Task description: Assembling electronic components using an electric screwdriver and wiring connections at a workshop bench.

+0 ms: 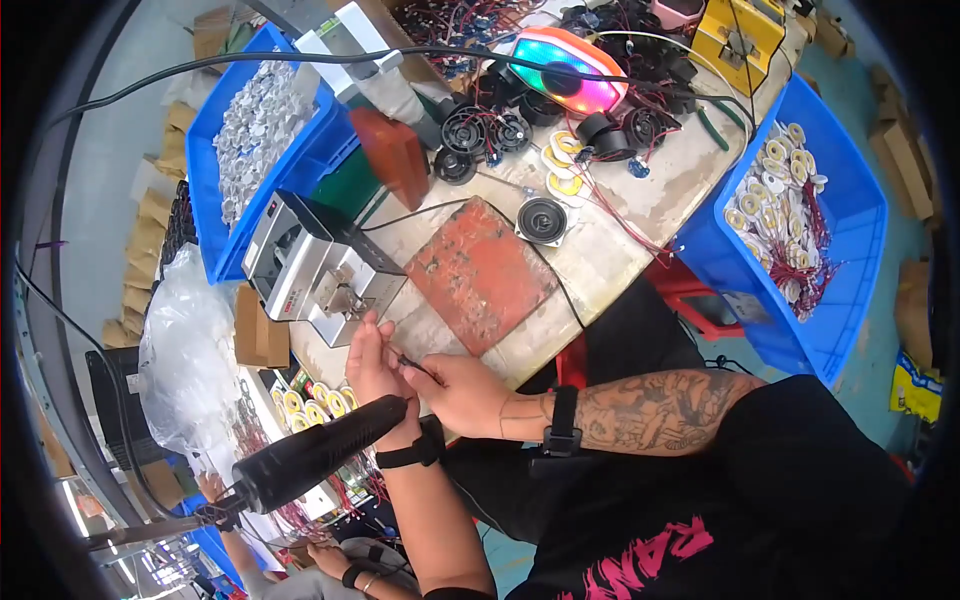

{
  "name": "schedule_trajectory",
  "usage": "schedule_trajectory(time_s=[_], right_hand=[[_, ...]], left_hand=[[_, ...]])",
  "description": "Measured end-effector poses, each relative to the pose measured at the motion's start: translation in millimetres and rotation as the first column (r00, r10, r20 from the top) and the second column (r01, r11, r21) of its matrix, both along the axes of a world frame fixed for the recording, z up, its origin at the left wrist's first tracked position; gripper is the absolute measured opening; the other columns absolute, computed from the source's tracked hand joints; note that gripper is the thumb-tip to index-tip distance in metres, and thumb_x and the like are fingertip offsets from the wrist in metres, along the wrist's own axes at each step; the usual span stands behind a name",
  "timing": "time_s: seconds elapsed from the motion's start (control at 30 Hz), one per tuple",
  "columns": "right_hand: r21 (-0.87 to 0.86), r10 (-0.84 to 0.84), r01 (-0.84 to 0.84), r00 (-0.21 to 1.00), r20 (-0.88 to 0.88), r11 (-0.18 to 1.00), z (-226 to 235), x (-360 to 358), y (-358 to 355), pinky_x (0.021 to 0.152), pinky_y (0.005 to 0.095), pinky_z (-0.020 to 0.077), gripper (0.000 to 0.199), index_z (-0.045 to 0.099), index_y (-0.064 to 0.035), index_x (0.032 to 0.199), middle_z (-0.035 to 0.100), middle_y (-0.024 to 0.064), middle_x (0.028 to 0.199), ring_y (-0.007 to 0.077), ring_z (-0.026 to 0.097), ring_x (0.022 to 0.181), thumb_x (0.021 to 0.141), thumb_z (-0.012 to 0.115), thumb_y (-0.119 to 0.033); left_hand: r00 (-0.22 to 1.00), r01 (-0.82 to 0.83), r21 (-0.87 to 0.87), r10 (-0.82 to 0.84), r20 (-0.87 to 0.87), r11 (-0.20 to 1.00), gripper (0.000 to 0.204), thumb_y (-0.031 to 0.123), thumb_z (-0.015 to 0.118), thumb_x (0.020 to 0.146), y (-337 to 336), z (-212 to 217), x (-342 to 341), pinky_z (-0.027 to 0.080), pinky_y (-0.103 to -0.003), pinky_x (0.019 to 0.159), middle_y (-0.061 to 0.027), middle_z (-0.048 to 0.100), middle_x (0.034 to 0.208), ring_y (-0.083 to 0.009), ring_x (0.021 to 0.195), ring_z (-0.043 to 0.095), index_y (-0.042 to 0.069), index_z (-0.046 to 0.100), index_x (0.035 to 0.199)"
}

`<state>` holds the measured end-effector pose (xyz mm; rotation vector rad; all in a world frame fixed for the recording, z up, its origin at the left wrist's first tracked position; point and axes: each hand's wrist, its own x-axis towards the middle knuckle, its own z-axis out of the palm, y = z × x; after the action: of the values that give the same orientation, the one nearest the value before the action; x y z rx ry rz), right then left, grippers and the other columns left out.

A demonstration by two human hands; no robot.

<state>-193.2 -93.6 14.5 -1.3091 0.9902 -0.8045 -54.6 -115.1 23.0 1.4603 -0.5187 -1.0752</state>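
Note:
My left hand (372, 368) is raised beside the front of a grey-and-white bench machine (325, 270), its fingers curled together. What they hold, if anything, is too small to make out. Just right of it, my right hand (465, 392) pinches a slim dark piece (412, 366) between thumb and fingers, pointing toward the left hand. Both hands are above the bench's near edge, close to the lower corner of a worn red board (482, 272). A black cylinder (315, 455) on a metal rod crosses in front of my left wrist and hides part of it.
A small round speaker (541, 220) lies beyond the board, near more black speakers (465, 130) and a lit, coloured device (568, 72). Blue bins hold white parts (265, 130) and wired rings (785, 190). Another person's hand (330, 562) shows lower left.

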Motion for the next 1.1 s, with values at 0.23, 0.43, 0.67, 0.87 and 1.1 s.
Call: schedule_trajectory(time_s=[0.23,0.43,0.67,0.87,1.1], right_hand=[[0.661,-0.259,-0.567,0.629,0.733,0.492,-0.6,-3.9,-5.2,0.055,0.0295,0.0309,0.042,0.063,-0.0101,0.094,0.038,-0.0058,0.062,0.0088,0.033,0.054,0.109,0.049,-0.047],[0.112,0.198,-0.19,0.979,-0.056,0.975,-0.9,-2.0,-11.0,0.068,0.0441,0.0467,0.045,0.06,0.0003,0.096,0.061,0.0151,0.069,0.0325,0.061,0.067,0.109,0.047,-0.04],[0.072,0.06,-0.062,0.998,0.032,0.995,15.2,-9.9,-3.4,0.077,0.048,0.0495,0.042,0.06,0.0022,0.1,0.066,0.0245,0.09,0.0414,0.066,0.085,0.108,0.048,-0.037],[-0.002,-0.012,0.012,0.999,0.044,1.0,10.4,-10.0,5.1,0.077,0.0446,0.0491,0.037,0.059,0.0009,0.099,0.065,0.0213,0.087,0.0367,0.065,0.083,0.108,0.05,-0.034],[0.113,-0.113,0.1,0.987,0.111,0.988,-3.6,-9.3,4.5,0.07,0.0424,0.0452,0.034,0.057,0.0004,0.095,0.057,0.0183,0.078,0.0312,0.056,0.072,0.108,0.052,-0.03]], left_hand=[[0.993,-0.043,0.016,0.044,-0.11,0.999,0.034,0.027,0.065,0.103,-0.8,10.0,-7.7,0.041,-0.019,0.06,0.0021,0.066,0.092,-0.0034,0.069,0.05,0.004,0.064,0.129],[0.995,-0.011,-0.029,0.008,-0.101,1.0,0.034,0.026,0.063,0.104,0.2,-4.4,5.5,0.043,-0.021,0.058,-0.0027,0.07,0.092,-0.0055,0.067,0.054,0.001,0.064,0.127],[0.991,-0.071,0.028,0.073,-0.108,0.997,0.034,0.026,0.063,0.104,1.3,8.8,-17.2,0.044,-0.021,0.057,-0.0063,0.073,0.088,-0.0068,0.064,0.057,0.001,0.065,0.127],[0.99,-0.073,-0.002,0.072,-0.121,0.997,0.033,0.023,0.063,0.104,7.7,5.0,-6.2,0.039,-0.021,0.05,-0.0063,0.072,0.09,-0.0055,0.06,0.052,0.0,0.064,0.128],[0.994,0.036,0.0,-0.036,-0.104,0.999,0.032,0.018,0.064,0.103,-9.2,2.1,-15.5,0.038,-0.021,0.049,-0.0045,0.069,0.088,-0.0047,0.057,0.045,-0.002,0.063,0.128]])
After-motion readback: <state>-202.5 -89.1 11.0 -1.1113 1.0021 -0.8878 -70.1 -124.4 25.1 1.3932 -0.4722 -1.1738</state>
